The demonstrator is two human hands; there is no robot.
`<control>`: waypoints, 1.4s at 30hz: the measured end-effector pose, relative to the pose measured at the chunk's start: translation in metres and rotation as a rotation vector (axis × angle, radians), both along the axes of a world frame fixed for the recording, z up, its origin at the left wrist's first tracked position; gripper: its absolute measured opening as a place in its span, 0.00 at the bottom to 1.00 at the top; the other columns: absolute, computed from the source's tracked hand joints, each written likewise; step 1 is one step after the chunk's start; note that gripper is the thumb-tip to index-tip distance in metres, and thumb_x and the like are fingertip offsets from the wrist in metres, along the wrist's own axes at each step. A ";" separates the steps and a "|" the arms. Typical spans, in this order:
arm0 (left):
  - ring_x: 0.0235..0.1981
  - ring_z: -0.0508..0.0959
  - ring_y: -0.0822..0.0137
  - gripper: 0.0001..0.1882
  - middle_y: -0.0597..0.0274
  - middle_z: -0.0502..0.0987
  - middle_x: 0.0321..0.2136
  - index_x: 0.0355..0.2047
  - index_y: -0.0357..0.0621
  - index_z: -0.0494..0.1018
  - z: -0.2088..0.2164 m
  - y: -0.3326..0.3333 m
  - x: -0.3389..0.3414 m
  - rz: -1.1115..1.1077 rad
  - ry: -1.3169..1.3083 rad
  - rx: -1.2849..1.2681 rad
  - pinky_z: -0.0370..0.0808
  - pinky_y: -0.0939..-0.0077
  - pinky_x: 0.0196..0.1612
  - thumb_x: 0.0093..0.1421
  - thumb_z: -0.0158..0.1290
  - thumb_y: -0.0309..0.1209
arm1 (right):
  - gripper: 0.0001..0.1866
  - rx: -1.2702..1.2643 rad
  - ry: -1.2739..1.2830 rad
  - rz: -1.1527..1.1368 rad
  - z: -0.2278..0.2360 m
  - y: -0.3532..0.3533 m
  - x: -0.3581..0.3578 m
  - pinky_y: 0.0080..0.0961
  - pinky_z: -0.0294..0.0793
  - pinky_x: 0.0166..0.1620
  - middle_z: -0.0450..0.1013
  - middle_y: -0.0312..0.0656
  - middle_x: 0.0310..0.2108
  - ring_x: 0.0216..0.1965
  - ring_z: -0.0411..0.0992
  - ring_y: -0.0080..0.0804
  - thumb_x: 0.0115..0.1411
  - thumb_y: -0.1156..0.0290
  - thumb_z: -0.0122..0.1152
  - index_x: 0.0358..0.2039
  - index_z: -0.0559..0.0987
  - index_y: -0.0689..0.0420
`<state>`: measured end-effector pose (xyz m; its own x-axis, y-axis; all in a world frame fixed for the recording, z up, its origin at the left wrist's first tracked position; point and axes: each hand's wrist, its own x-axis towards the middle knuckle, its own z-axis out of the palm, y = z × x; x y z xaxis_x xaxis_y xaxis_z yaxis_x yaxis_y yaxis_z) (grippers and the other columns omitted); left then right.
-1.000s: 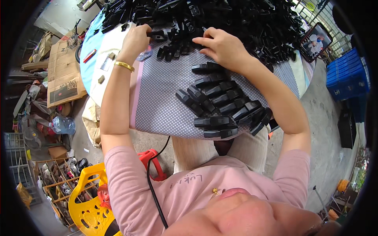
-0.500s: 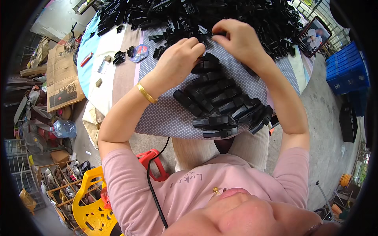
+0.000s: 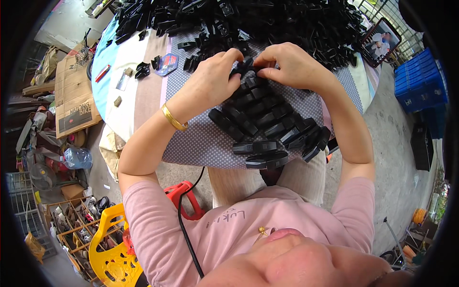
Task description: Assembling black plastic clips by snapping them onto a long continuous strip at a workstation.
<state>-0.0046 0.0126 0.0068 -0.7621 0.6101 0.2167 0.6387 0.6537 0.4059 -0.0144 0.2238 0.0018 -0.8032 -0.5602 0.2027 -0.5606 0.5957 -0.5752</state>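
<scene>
- A black part (image 3: 245,67) is held between the left hand (image 3: 213,74) and the right hand (image 3: 294,65), thumbs and fingers of both nearly closed on it (fingertip contact is partly hidden), seemingly to be steadied from both sides
- Black pieces (image 3: 273,115) are grouped by the table (image 3: 191,141) edge, perhaps to be kept apart from the heap (image 3: 306,31)

A head-worn fisheye faces down on the nearby hands (image 3: 210,79) and table (image 3: 191,143).

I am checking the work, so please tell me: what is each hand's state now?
Left hand: closed, holding a black plastic piece.
Right hand: fingers curled at the same piece; whether they grip it cannot be told.
</scene>
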 end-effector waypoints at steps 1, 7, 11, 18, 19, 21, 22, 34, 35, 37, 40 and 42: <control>0.35 0.77 0.49 0.17 0.46 0.75 0.33 0.44 0.37 0.67 0.000 0.003 0.001 0.037 -0.029 0.035 0.74 0.63 0.39 0.54 0.51 0.26 | 0.12 0.000 -0.001 0.000 0.001 0.001 0.000 0.29 0.75 0.38 0.77 0.50 0.28 0.30 0.76 0.43 0.48 0.71 0.61 0.33 0.81 0.63; 0.34 0.77 0.50 0.18 0.49 0.77 0.29 0.48 0.45 0.71 0.005 0.005 -0.015 0.130 -0.505 0.150 0.74 0.66 0.40 0.56 0.49 0.26 | 0.15 0.017 -0.152 0.207 0.010 0.004 0.003 0.24 0.75 0.37 0.76 0.47 0.30 0.31 0.75 0.32 0.49 0.74 0.62 0.38 0.79 0.66; 0.38 0.76 0.55 0.15 0.56 0.74 0.29 0.44 0.47 0.75 -0.007 -0.007 -0.019 -0.008 -0.151 0.073 0.74 0.69 0.42 0.54 0.52 0.26 | 0.14 -0.131 -0.088 0.154 0.009 0.007 0.000 0.23 0.74 0.36 0.75 0.44 0.29 0.30 0.74 0.29 0.49 0.73 0.64 0.37 0.79 0.65; 0.39 0.74 0.55 0.13 0.56 0.73 0.31 0.37 0.43 0.77 -0.019 -0.002 -0.019 -0.051 0.201 0.028 0.73 0.68 0.41 0.49 0.59 0.30 | 0.12 -0.007 0.245 0.030 0.000 0.002 0.001 0.26 0.74 0.36 0.75 0.42 0.29 0.31 0.74 0.34 0.47 0.73 0.65 0.34 0.81 0.61; 0.38 0.75 0.55 0.14 0.55 0.74 0.31 0.36 0.41 0.77 -0.019 -0.001 -0.018 -0.042 0.152 0.032 0.73 0.67 0.40 0.48 0.61 0.31 | 0.12 -0.005 0.243 0.031 0.000 0.002 0.002 0.26 0.74 0.36 0.75 0.42 0.29 0.31 0.74 0.34 0.47 0.73 0.65 0.34 0.81 0.61; 0.38 0.75 0.55 0.15 0.55 0.74 0.32 0.34 0.40 0.77 -0.016 -0.001 -0.018 -0.032 0.100 0.037 0.73 0.67 0.39 0.47 0.62 0.32 | 0.12 0.101 0.354 -0.046 0.001 0.002 0.006 0.27 0.73 0.37 0.74 0.43 0.29 0.32 0.73 0.38 0.46 0.73 0.65 0.33 0.81 0.61; 0.34 0.76 0.59 0.14 0.56 0.75 0.31 0.34 0.38 0.77 -0.013 -0.003 -0.018 0.006 0.039 0.050 0.74 0.70 0.37 0.47 0.62 0.31 | 0.12 0.100 0.353 -0.044 0.000 0.003 0.005 0.27 0.73 0.37 0.74 0.43 0.29 0.32 0.73 0.38 0.46 0.73 0.65 0.33 0.81 0.61; 0.29 0.79 0.66 0.12 0.58 0.77 0.27 0.28 0.33 0.77 -0.007 -0.003 -0.019 0.023 -0.137 0.088 0.76 0.77 0.35 0.46 0.64 0.28 | 0.10 0.030 0.298 0.135 -0.007 -0.009 -0.006 0.28 0.73 0.36 0.73 0.44 0.27 0.30 0.72 0.38 0.46 0.76 0.63 0.30 0.80 0.64; 0.28 0.79 0.67 0.11 0.58 0.77 0.27 0.28 0.33 0.77 -0.006 -0.004 -0.019 0.004 -0.104 0.071 0.76 0.78 0.35 0.46 0.63 0.27 | 0.10 0.030 0.301 0.136 -0.005 -0.007 -0.006 0.28 0.73 0.36 0.73 0.44 0.27 0.30 0.72 0.38 0.46 0.76 0.63 0.30 0.80 0.64; 0.28 0.79 0.68 0.10 0.58 0.78 0.27 0.29 0.34 0.77 0.003 -0.005 -0.024 -0.074 -0.185 0.016 0.75 0.78 0.35 0.47 0.63 0.28 | 0.08 -0.036 0.061 0.141 -0.001 -0.005 -0.006 0.29 0.73 0.36 0.74 0.44 0.27 0.30 0.72 0.39 0.49 0.75 0.62 0.31 0.80 0.63; 0.30 0.79 0.69 0.10 0.58 0.78 0.30 0.30 0.35 0.78 0.019 -0.021 -0.047 -0.060 -0.224 0.023 0.75 0.79 0.36 0.49 0.61 0.30 | 0.10 -0.152 0.147 0.132 -0.010 -0.012 -0.012 0.28 0.73 0.38 0.75 0.43 0.32 0.33 0.72 0.39 0.52 0.72 0.61 0.35 0.80 0.60; 0.35 0.79 0.68 0.12 0.56 0.79 0.35 0.34 0.38 0.78 0.011 -0.048 -0.080 0.190 -0.022 0.150 0.74 0.78 0.39 0.51 0.59 0.32 | 0.11 -0.068 0.374 0.033 -0.014 -0.022 -0.017 0.27 0.73 0.40 0.75 0.41 0.35 0.36 0.72 0.38 0.52 0.72 0.61 0.37 0.80 0.59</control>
